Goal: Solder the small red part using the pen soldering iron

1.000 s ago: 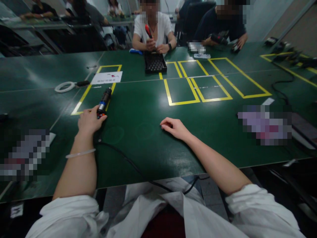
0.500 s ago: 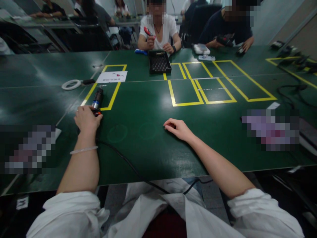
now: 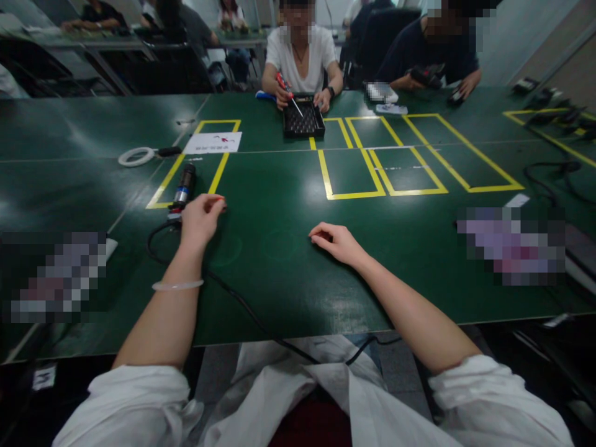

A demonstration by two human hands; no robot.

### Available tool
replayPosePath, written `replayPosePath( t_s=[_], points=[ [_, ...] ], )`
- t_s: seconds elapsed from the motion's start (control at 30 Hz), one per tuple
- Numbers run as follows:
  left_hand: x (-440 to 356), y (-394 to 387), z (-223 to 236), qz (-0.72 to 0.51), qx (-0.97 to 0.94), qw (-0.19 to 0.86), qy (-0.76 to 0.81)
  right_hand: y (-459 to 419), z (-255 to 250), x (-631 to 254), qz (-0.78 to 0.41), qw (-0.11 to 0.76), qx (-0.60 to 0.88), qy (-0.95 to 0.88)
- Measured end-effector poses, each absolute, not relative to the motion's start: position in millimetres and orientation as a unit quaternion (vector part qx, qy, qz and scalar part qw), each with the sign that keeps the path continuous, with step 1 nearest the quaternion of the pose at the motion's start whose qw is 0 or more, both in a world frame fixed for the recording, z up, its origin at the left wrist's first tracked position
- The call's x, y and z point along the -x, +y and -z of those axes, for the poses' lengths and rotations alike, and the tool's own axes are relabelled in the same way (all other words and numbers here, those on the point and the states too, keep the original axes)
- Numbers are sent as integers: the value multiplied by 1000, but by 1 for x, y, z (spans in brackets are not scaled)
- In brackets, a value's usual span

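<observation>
My left hand (image 3: 200, 217) is closed, its fingers curled and thumb drawn in, just right of a black cylindrical corded tool (image 3: 186, 180). A reddish spot shows at its fingertips; what it holds, if anything, I cannot make out. The tool has a blue and silver band and a red part at its near end. It lies inside a yellow tape outline (image 3: 218, 174). From it a black cable (image 3: 237, 298) loops under my left forearm and off the near edge. My right hand (image 3: 338, 239) rests on the green table (image 3: 279, 285), closed loosely with nothing visible in it.
A printed card (image 3: 213, 142) lies beyond the tool, a coiled white cable (image 3: 136, 156) to its left. Blurred flat items lie at both sides. Opposite, a person holds a red screwdriver (image 3: 285, 84) over a black tray (image 3: 303, 132); another handles a dark tool (image 3: 428, 76).
My left hand has come off the corded tool and moved right. My right hand stays put. The person opposite has lowered the screwdriver to the black tray.
</observation>
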State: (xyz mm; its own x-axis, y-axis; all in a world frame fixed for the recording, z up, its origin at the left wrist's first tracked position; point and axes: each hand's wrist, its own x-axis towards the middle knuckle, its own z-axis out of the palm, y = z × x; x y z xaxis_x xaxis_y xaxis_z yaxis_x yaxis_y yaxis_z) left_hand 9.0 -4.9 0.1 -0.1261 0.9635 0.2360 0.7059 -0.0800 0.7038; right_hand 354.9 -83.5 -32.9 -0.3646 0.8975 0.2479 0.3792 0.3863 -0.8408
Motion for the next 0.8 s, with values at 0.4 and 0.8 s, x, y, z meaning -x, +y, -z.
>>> replayPosePath(
  t_s=[0.4,0.8],
  points=[
    [-145,-73,-7,-283,-638,543,467,-85,38,-349,-495,397,358,-685],
    [-146,-73,6,-290,-580,603,464,-85,40,-350,-486,418,351,-682]
  ],
)
